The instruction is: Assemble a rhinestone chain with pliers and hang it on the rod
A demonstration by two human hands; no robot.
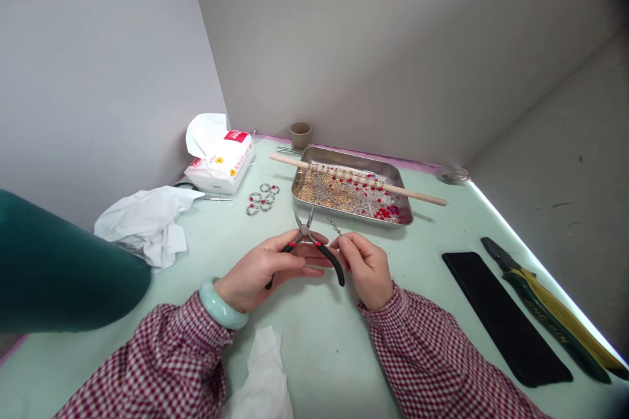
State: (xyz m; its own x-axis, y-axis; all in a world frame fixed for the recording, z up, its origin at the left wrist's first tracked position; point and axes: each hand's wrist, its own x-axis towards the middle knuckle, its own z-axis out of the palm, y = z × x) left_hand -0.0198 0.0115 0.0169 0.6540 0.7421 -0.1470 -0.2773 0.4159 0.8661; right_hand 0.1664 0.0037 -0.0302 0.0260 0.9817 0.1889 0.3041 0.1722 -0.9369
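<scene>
1. You are gripping a small pair of pliers [308,236] in your left hand [260,272], fingers wrapped around its black handles; the metal tips are pointing up and away from you, standing slightly apart with nothing visibly caught between them.
2. Your right hand [366,268] is pinching a short piece of wire [335,226] between thumb and forefinger, holding it just beside the pliers' tips, above the table [324,340]. Whether a bead is already sitting on it is too small to tell.
3. Finished work seems to be lying near the tissue pack [221,158]: a small cluster of beaded rings [262,199] is resting on the table, left of the tray [351,160].
4. Plenty appears to be left: the tray is holding many loose gold and red beads, and a wooden stick [422,195] is lying across it.
5. Judging from this, you are working mid-piece, with the wire not yet shaped into a closed ring.
6. The larger cutters [550,308] and the black strip [501,317] are lying well apart on your right, untouched.
</scene>
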